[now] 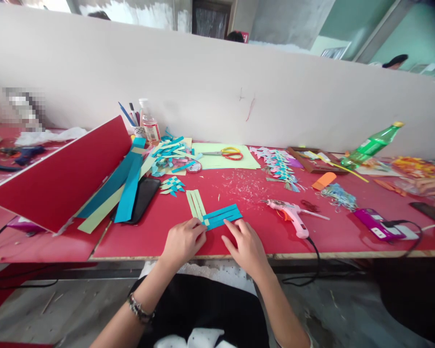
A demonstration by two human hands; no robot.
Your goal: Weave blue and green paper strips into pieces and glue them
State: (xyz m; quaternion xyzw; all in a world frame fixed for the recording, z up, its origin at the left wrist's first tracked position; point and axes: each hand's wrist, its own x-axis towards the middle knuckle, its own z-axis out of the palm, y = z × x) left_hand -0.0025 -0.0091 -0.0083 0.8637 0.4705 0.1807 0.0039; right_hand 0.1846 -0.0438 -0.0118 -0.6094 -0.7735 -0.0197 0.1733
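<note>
Blue paper strips and pale yellow-green paper strips meet in an L shape on the red table, interlaced at the corner. My left hand has its fingers closed on the strips at that corner; the fingertips partly hide the crossing. With fingers spread, my right hand rests its fingertips on the lower edge of the blue strips. A small woven blue-and-yellow paper piece lies beyond my left hand. To the right of my right hand is a pink glue gun on its side, its cord trailing off the table edge.
Scissors lie on yellow-green paper sheets. At left stand a red board, long paper strips and a black phone. A green bottle leans at right, past a purple power strip. Another person's hand shows far right.
</note>
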